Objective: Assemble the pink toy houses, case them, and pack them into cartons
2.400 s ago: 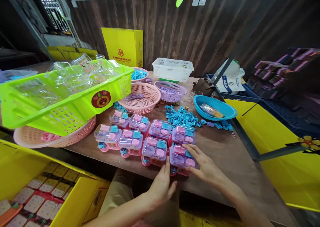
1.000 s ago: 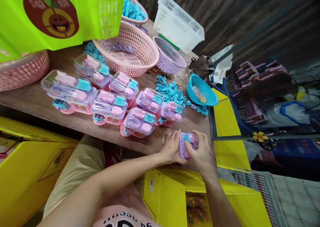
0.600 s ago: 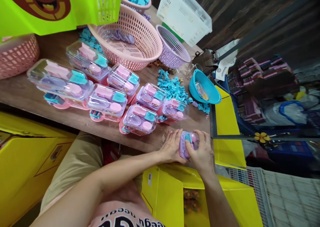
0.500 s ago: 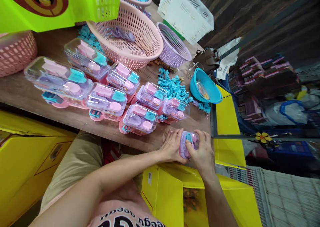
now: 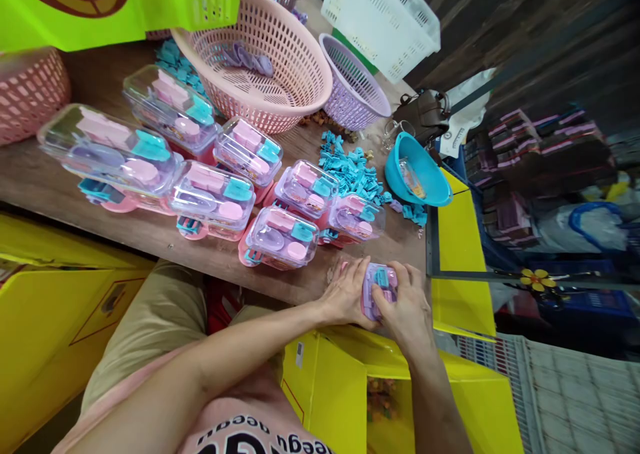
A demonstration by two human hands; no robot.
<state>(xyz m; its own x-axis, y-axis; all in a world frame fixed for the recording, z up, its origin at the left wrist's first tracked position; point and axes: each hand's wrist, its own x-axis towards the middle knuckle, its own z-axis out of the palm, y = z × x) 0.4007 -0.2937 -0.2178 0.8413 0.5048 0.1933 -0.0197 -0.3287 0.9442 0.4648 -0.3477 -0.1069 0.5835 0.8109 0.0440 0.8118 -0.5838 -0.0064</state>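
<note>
Near the table's front right edge, a small toy case (image 5: pixel 379 287) with a clear lid, purple tray and pink and turquoise pieces is gripped between both hands. My left hand (image 5: pixel 346 293) is closed along its left side. On the other side, my right hand (image 5: pixel 407 304) wraps the case, with the thumb pressing on its front. Parts of the case are hidden by the fingers. To the left stand several similar clear-lidded toy cases, the nearest toy case (image 5: pixel 281 237) having turquoise parts low on its side.
Behind the cases are a pink basket (image 5: pixel 300 97) with purple pieces, a purple basket (image 5: pixel 350 101), a turquoise bowl (image 5: pixel 425 181) and loose turquoise pieces (image 5: pixel 350 171). A white crate (image 5: pixel 383 24) stands at the back. Yellow boxes (image 5: pixel 330 387) lie below the table edge.
The view has shifted slightly. Both hands keep hold of the toy case, which seems turned a little between them.
</note>
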